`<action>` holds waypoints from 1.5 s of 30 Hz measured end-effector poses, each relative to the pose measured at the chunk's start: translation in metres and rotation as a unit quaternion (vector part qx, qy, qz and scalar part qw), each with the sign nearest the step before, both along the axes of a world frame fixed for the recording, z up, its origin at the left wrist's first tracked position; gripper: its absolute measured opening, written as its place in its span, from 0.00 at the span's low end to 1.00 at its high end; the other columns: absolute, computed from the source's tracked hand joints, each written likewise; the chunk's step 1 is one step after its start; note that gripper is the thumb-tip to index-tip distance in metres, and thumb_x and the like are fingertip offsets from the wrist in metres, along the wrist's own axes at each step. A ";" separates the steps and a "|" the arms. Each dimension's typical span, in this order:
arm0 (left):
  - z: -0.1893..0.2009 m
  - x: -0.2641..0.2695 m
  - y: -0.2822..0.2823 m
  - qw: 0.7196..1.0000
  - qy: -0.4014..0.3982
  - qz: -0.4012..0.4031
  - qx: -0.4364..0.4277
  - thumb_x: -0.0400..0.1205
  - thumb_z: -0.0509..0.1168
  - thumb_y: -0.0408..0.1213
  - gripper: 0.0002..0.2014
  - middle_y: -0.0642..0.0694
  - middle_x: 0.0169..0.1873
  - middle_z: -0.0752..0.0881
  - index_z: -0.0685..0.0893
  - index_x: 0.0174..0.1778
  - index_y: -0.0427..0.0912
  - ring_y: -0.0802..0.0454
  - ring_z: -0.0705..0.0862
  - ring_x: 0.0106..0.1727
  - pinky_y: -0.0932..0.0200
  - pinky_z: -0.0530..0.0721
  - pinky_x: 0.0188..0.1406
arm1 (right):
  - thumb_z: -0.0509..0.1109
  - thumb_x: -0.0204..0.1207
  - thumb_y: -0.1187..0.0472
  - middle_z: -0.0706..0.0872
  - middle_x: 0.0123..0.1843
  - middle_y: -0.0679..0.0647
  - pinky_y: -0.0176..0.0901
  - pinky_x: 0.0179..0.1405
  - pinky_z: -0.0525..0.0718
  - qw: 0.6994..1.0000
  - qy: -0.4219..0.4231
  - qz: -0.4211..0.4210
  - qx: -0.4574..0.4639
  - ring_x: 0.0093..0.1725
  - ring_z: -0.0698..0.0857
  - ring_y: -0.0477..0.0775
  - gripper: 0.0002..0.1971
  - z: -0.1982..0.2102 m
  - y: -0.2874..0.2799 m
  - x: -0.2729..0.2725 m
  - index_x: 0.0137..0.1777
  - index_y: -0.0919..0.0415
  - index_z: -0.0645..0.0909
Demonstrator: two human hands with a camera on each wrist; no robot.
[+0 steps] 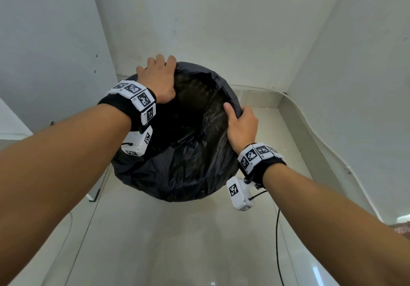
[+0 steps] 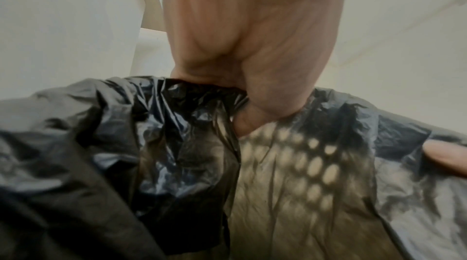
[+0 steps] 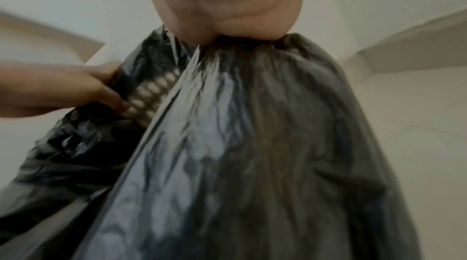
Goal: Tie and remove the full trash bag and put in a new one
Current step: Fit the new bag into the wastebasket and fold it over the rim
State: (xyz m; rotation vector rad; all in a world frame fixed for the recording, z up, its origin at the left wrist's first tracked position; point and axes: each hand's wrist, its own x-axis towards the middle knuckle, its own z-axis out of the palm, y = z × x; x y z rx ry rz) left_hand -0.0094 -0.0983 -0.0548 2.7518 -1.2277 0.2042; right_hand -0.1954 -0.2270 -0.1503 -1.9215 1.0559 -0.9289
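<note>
Both forearms reach in from the bottom edge of the head view, each wrist wrapped in a black band (image 1: 269,171) carrying white marker blocks, with a thin black cable (image 1: 277,239) hanging below the right one over the pale tiled floor (image 1: 177,241). Between and just beyond the wrists sits a round bin lined with a black trash bag (image 1: 177,170), its plastic folded over the rim and draped down the near side. Inside, the bag hangs slack and creased, and nothing can be made out in it; on the far inner wall light shows through the film as rows of oval dots, the perforated bin wall (image 2: 316,164) behind it. The right hand (image 1: 241,126) clamps the bag's edge at the right side of the rim, thumb inside the opening and fingers curled over the outside. The left hand (image 1: 158,79) grips the far left of the rim, fingers hooked over the outer edge and thumb pressed inside against the plastic, as the left wrist view shows. The hands are well apart, on roughly opposite sides of the opening. Beyond the left hand, white walls (image 1: 221,30) meet in a corner behind the bin.
</note>
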 end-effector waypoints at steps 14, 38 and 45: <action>-0.013 -0.074 0.005 0.949 0.157 -0.265 0.071 0.74 0.59 0.77 0.33 0.57 0.49 0.85 0.82 0.58 0.53 0.56 0.85 0.48 0.57 0.83 0.48 | 0.76 0.73 0.36 0.90 0.51 0.62 0.58 0.55 0.89 0.988 0.075 0.022 0.133 0.50 0.89 0.64 0.30 0.013 -0.060 0.045 0.50 0.68 0.85; -0.057 -0.073 -0.025 0.958 0.139 -0.218 0.122 0.79 0.66 0.36 0.08 0.43 0.46 0.85 0.83 0.52 0.39 0.42 0.85 0.46 0.46 0.88 0.47 | 0.56 0.74 0.64 0.91 0.58 0.67 0.64 0.56 0.87 0.869 -0.054 0.044 0.489 0.54 0.90 0.67 0.18 0.026 -0.017 0.009 0.56 0.64 0.85; -0.060 -0.075 -0.023 0.963 0.139 -0.218 0.073 0.75 0.66 0.33 0.04 0.45 0.38 0.85 0.81 0.44 0.42 0.43 0.84 0.39 0.50 0.86 0.40 | 0.57 0.81 0.70 0.88 0.55 0.66 0.58 0.55 0.88 0.875 -0.069 0.015 0.480 0.54 0.87 0.65 0.13 0.016 -0.010 0.010 0.55 0.68 0.83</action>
